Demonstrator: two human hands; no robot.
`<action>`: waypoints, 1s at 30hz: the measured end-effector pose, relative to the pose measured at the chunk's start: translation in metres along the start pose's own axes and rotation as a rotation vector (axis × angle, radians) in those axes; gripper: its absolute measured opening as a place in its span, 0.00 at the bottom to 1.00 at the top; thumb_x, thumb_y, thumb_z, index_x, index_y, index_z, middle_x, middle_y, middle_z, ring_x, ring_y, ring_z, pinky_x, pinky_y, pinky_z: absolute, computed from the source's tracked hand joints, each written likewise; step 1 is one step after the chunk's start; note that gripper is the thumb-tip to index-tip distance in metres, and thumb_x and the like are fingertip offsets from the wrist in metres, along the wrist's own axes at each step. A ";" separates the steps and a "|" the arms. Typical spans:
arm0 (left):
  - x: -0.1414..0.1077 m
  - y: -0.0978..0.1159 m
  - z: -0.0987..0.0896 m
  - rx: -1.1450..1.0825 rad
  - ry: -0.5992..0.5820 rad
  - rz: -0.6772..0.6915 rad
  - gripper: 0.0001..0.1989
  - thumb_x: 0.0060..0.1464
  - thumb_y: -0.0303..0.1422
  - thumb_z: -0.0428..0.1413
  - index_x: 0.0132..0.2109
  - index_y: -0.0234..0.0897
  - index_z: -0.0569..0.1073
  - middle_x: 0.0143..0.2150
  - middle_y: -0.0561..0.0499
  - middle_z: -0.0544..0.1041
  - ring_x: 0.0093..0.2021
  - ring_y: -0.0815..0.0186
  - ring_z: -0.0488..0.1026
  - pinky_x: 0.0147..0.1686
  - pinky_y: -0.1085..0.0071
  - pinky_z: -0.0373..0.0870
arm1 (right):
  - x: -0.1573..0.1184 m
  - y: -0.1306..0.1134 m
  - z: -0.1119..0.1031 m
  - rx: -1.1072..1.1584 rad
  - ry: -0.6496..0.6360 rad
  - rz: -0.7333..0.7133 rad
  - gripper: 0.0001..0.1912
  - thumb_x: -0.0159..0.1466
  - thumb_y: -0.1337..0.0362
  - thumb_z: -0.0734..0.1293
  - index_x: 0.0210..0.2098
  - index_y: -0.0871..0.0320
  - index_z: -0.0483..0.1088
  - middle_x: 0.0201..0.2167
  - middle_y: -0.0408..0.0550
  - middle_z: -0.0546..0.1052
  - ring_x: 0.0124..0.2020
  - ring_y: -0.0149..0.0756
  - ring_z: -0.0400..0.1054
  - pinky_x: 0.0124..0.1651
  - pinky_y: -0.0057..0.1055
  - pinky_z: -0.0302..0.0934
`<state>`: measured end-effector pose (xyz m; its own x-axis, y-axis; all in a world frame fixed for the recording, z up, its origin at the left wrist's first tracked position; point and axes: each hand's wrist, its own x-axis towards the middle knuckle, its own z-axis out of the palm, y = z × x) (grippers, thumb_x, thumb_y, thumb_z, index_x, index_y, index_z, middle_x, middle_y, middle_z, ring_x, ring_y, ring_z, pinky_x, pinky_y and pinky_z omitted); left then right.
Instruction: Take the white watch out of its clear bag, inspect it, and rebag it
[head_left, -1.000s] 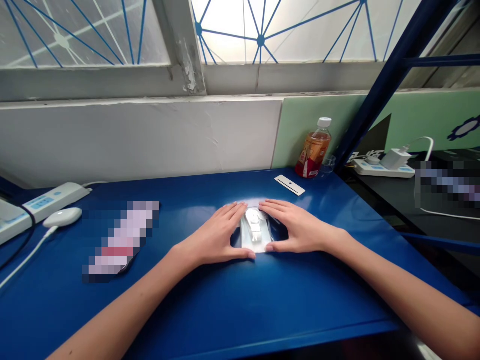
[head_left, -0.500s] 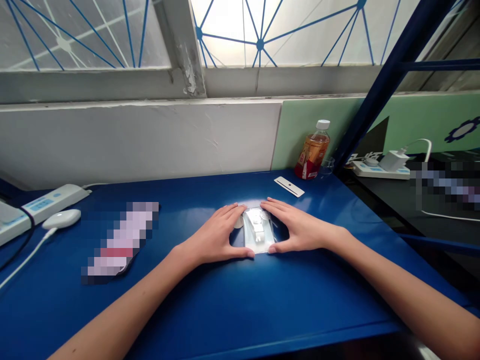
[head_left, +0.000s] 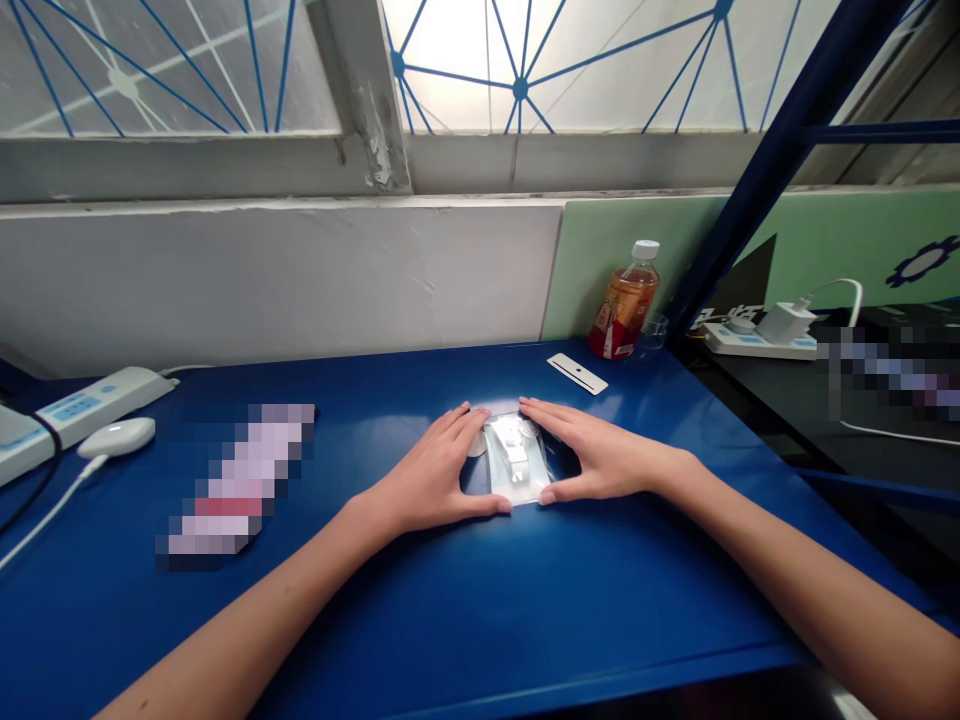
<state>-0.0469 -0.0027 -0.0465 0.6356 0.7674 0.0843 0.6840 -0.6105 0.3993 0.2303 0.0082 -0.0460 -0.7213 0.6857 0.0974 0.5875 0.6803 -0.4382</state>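
Head view: touching clear packet (head_left: 519, 490) on desk (head_left: 465, 620) from either side with left hand (head_left: 436, 472) and right hand (head_left: 606, 458), both splayed apart

Both hands (head_left: 442, 465) frame a clear packet (head_left: 517, 465) on the blue table (head_left: 480, 620); a bottle (head_left: 624, 305) stands behind.

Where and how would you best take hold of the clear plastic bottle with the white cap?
Probably around the labelled middle of the bottle, coming from the front left: it stands upright, its rounded body suits wrapped fingers, and the pale green panel is close behind. A clear, round-looking object sits by its right side.
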 end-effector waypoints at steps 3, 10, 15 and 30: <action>0.001 0.002 0.000 0.001 0.001 -0.036 0.54 0.47 0.61 0.58 0.70 0.34 0.52 0.70 0.33 0.54 0.70 0.43 0.48 0.64 0.46 0.52 | 0.000 0.003 0.001 0.001 0.004 0.014 0.57 0.55 0.40 0.70 0.71 0.61 0.43 0.71 0.62 0.49 0.70 0.55 0.45 0.68 0.51 0.48; 0.001 0.002 0.001 0.013 0.007 -0.036 0.53 0.47 0.62 0.57 0.69 0.33 0.53 0.70 0.34 0.55 0.71 0.43 0.48 0.65 0.47 0.52 | 0.001 0.000 -0.004 0.000 0.022 0.009 0.60 0.55 0.40 0.70 0.72 0.62 0.37 0.71 0.62 0.45 0.71 0.53 0.43 0.69 0.49 0.48; 0.001 0.003 0.001 0.015 -0.003 -0.049 0.54 0.47 0.62 0.57 0.70 0.32 0.53 0.71 0.34 0.53 0.71 0.44 0.45 0.66 0.48 0.51 | 0.001 0.001 -0.006 0.005 0.019 0.018 0.59 0.55 0.40 0.70 0.72 0.61 0.39 0.71 0.61 0.46 0.71 0.54 0.44 0.69 0.49 0.48; -0.001 -0.001 0.003 0.124 0.067 0.008 0.36 0.63 0.46 0.49 0.70 0.30 0.50 0.71 0.37 0.53 0.72 0.49 0.44 0.66 0.51 0.52 | 0.005 0.003 -0.001 -0.089 0.163 0.025 0.38 0.62 0.46 0.66 0.65 0.62 0.60 0.63 0.62 0.65 0.63 0.53 0.61 0.62 0.47 0.59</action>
<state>-0.0472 -0.0031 -0.0502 0.6186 0.7714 0.1494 0.7209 -0.6328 0.2824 0.2286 0.0139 -0.0459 -0.6411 0.7307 0.2345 0.6398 0.6777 -0.3625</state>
